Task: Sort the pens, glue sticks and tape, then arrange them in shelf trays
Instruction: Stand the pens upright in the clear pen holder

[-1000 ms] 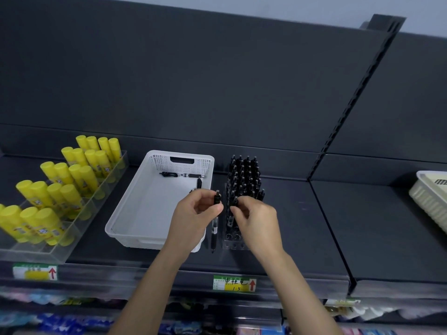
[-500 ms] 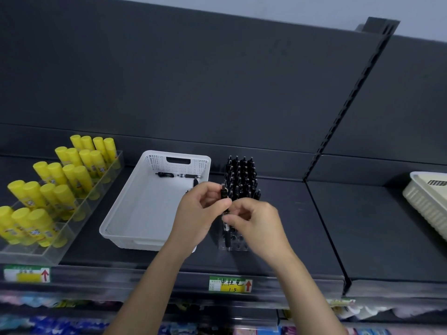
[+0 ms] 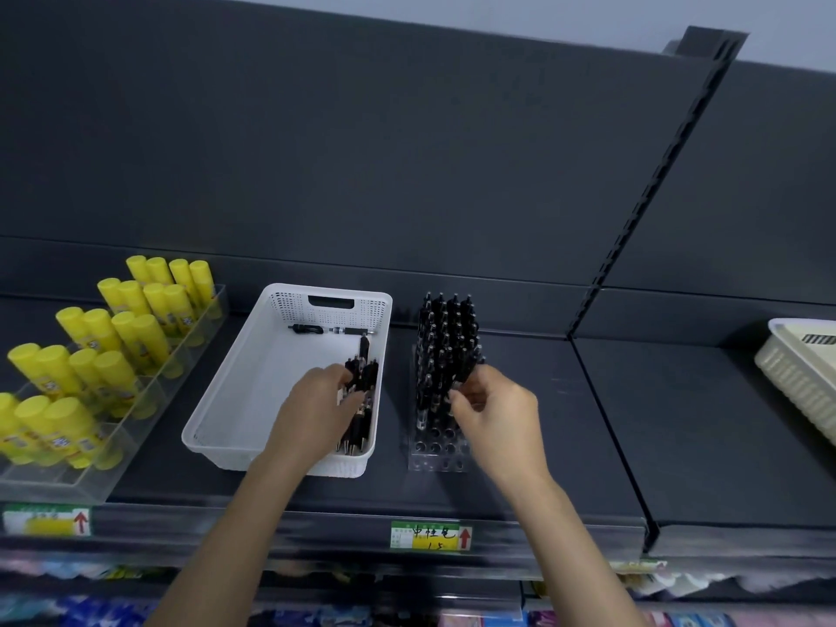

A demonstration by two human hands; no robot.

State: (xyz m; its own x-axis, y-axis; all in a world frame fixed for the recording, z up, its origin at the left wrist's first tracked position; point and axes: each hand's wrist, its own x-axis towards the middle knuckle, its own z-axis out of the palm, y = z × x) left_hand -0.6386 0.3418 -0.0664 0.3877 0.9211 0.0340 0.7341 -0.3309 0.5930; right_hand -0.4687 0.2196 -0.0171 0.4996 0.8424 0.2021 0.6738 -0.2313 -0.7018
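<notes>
Left hand (image 3: 312,411), apparently around loose pens (image 3: 360,429)

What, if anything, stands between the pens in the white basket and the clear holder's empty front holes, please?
Nothing visible does: only the low right wall of the white basket lies between the pens and the clear holder, whose front holes are open.

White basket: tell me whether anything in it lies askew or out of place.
One black pen lies crosswise against the white basket's far wall, while the other pens lie lengthwise in a bundle by the right wall, where the left hand grips them. Nothing looks spilled or damaged.
</notes>
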